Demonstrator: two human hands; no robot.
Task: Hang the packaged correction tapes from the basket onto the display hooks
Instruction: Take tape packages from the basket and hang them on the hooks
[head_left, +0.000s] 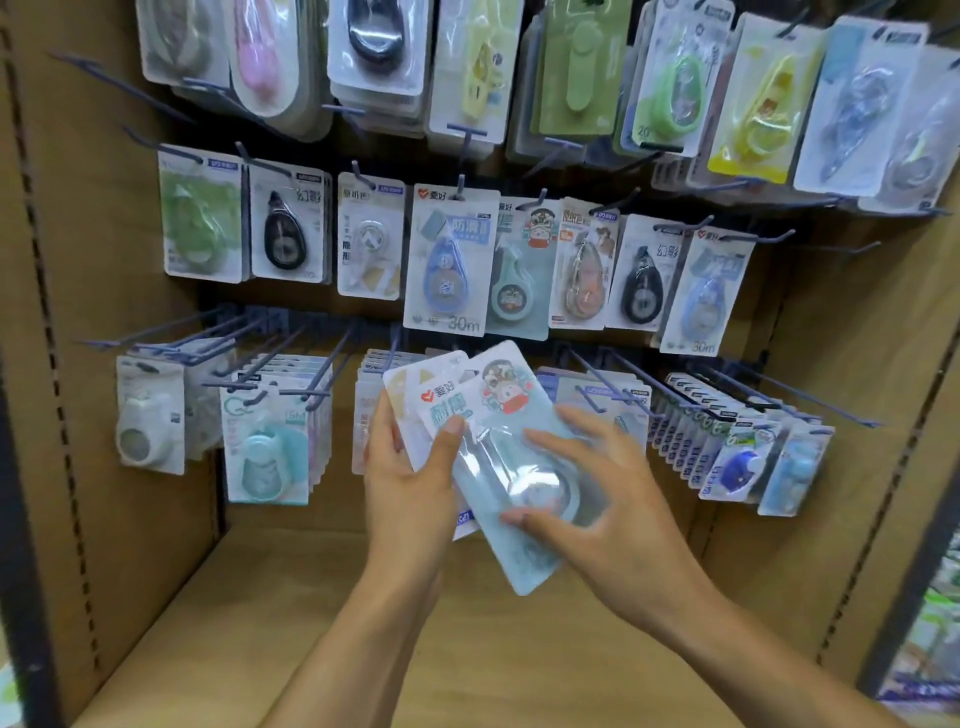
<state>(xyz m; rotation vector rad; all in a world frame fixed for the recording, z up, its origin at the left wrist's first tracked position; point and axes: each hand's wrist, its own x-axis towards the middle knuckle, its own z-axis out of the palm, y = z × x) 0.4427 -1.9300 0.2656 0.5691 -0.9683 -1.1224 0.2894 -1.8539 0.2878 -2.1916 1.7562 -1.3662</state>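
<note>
Left hand (410, 483) grips a small stack of correction tape packs (498, 447) at frame center, below the display hooks (613, 364) at 12 o'clock; right hand (602, 499), fingers loose, touches the top blister. Light, stiff card w/ slick plastic — best pinched at card edges.

Pale-blue packet (519, 467) (cartoon print)

Two bare forearms rise from the lower edge of the head view, each ending in a bare hand: the left hand (410, 483) and the right hand (602, 499). No sleeve or cuff shows on either arm up to where the picture cuts them off. The fingers carry no rings and the wrists no watch or band. The fingernails (453, 426) are short and unpainted
</note>
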